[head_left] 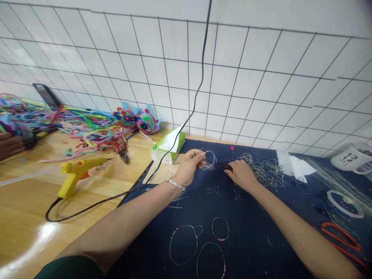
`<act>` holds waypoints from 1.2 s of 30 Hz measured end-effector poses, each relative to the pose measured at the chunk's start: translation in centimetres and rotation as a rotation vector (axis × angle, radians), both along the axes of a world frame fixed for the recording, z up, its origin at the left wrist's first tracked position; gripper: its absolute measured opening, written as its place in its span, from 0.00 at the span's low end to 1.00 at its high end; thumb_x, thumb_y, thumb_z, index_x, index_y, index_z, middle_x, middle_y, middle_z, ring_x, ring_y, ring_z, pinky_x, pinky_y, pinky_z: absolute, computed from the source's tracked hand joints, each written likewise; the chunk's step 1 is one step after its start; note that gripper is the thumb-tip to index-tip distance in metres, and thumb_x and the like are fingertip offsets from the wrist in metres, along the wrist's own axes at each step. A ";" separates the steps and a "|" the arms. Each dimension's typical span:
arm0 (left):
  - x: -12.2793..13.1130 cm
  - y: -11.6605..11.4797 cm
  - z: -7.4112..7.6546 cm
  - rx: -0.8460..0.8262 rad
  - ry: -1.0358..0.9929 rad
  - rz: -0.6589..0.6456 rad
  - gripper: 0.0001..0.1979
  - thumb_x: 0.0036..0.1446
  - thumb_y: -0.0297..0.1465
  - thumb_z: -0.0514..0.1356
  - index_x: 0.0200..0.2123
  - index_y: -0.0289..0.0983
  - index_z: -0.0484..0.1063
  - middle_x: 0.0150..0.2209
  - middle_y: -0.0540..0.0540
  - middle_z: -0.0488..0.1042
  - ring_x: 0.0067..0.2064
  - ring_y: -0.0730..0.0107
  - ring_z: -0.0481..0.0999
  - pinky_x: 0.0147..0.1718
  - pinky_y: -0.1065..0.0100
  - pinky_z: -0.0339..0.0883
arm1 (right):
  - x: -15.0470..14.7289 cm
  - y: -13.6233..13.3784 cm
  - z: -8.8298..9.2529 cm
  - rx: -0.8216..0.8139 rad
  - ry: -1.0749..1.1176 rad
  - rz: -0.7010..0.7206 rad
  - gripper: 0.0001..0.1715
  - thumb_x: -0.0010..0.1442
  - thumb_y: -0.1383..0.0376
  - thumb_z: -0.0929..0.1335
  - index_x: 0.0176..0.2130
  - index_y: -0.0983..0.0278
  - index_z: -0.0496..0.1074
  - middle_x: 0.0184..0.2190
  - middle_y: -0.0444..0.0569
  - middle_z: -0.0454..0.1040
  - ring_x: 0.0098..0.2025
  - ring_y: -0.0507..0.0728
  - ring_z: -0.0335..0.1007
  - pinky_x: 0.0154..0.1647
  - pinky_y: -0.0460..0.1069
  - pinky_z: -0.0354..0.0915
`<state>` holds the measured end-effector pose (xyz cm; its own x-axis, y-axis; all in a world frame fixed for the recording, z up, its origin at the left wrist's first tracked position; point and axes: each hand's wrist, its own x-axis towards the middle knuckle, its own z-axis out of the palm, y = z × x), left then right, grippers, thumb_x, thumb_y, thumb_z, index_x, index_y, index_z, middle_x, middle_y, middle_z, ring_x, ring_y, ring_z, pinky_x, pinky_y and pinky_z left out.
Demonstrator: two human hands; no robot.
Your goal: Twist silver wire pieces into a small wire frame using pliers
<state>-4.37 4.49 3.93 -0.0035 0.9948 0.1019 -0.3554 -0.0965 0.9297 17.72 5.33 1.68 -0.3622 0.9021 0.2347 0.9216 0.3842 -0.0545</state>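
My left hand (pixel 189 166) is closed in a pinch on a thin wire ring (pixel 209 159) with small wire bits hanging from it, held just above the dark blue cloth (pixel 250 232). My right hand (pixel 241 173) is closed around small dark pliers (pixel 226 166) whose tip points left toward the ring. A heap of tangled silver wire pieces (pixel 263 168) lies just right of my right hand. Three wire loops with pink beads (pixel 203 242) lie on the cloth near me.
A yellow glue gun (pixel 76 174) with a black cord lies on the wooden table at left, beyond it a pile of coloured pipe cleaners (pixel 72 124) and a green tissue pack (pixel 170 145). Another person's hand (pixel 10 144) shows far left. Red scissors (pixel 343 238) and a white cup (pixel 356 159) sit right.
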 end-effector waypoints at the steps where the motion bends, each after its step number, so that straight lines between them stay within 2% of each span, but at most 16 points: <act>1: 0.2 0.1 -0.5 -0.016 0.001 0.006 0.13 0.44 0.36 0.61 0.30 0.33 0.66 0.26 0.48 0.70 0.23 0.79 0.68 0.19 0.77 0.58 | 0.1 0.4 -0.4 0.024 -0.022 -0.020 0.17 0.55 0.53 0.61 0.35 0.64 0.67 0.33 0.53 0.67 0.39 0.58 0.58 0.39 0.51 0.53; 4: 0.5 0.4 -1.8 -0.047 -0.007 0.053 0.14 0.43 0.37 0.62 0.30 0.33 0.67 0.25 0.49 0.70 0.23 0.79 0.68 0.20 0.76 0.58 | -0.2 0.7 -0.9 0.098 -0.059 -0.027 0.20 0.54 0.51 0.61 0.37 0.64 0.67 0.36 0.54 0.66 0.43 0.60 0.56 0.42 0.54 0.51; 8: 0.7 0.8 -2.9 -0.066 0.000 0.061 0.14 0.44 0.37 0.61 0.31 0.33 0.67 0.23 0.50 0.69 0.22 0.79 0.68 0.20 0.76 0.59 | -1.3 0.9 -0.4 0.113 -0.030 0.094 0.17 0.53 0.55 0.63 0.42 0.61 0.66 0.40 0.52 0.66 0.45 0.59 0.54 0.44 0.54 0.48; 12: 0.5 1.2 -3.4 -0.058 -0.002 0.078 0.14 0.45 0.37 0.61 0.31 0.33 0.67 0.24 0.50 0.69 0.23 0.79 0.68 0.21 0.77 0.59 | -2.8 1.8 -0.2 0.038 0.020 0.190 0.13 0.54 0.59 0.63 0.41 0.59 0.68 0.37 0.49 0.67 0.43 0.56 0.56 0.41 0.51 0.49; 16: 0.3 1.7 -3.9 -0.067 -0.002 0.101 0.14 0.45 0.37 0.61 0.31 0.33 0.67 0.25 0.50 0.69 0.24 0.79 0.68 0.21 0.76 0.60 | -3.5 2.6 -1.0 0.005 0.037 0.217 0.12 0.55 0.59 0.63 0.38 0.59 0.70 0.35 0.48 0.68 0.41 0.55 0.56 0.40 0.51 0.49; 23: 0.3 2.2 -4.3 -0.094 -0.017 0.106 0.14 0.44 0.37 0.61 0.31 0.33 0.67 0.25 0.49 0.70 0.24 0.78 0.70 0.21 0.76 0.60 | -3.6 2.4 -2.0 0.106 0.079 0.276 0.13 0.59 0.63 0.59 0.35 0.62 0.70 0.34 0.50 0.69 0.41 0.56 0.56 0.42 0.52 0.48; 26: 0.4 2.1 -4.4 -0.100 -0.020 0.106 0.13 0.45 0.37 0.61 0.31 0.34 0.67 0.25 0.49 0.70 0.25 0.78 0.70 0.21 0.76 0.60 | -3.6 2.2 -1.9 0.128 0.064 0.266 0.14 0.60 0.65 0.57 0.35 0.63 0.69 0.33 0.50 0.69 0.41 0.56 0.56 0.42 0.52 0.47; 31: 0.4 2.1 -4.4 -0.077 -0.003 0.098 0.13 0.45 0.36 0.61 0.31 0.34 0.66 0.26 0.50 0.70 0.25 0.78 0.70 0.21 0.77 0.60 | -3.2 2.0 -1.6 0.194 0.107 0.163 0.15 0.60 0.64 0.56 0.35 0.63 0.69 0.33 0.51 0.68 0.41 0.57 0.56 0.43 0.53 0.47; 36: 0.5 2.0 -4.5 -0.081 0.017 0.099 0.13 0.46 0.37 0.60 0.32 0.34 0.66 0.27 0.49 0.69 0.25 0.78 0.70 0.21 0.76 0.59 | -3.1 1.9 -1.6 0.176 0.226 0.174 0.15 0.60 0.63 0.57 0.33 0.62 0.70 0.32 0.49 0.69 0.40 0.56 0.58 0.43 0.52 0.49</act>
<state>-3.85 6.52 -0.55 -0.1014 0.9946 0.0225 -0.3323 -0.0552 0.9415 14.59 7.23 0.11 -0.4284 0.7696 0.4736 0.8135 0.5566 -0.1685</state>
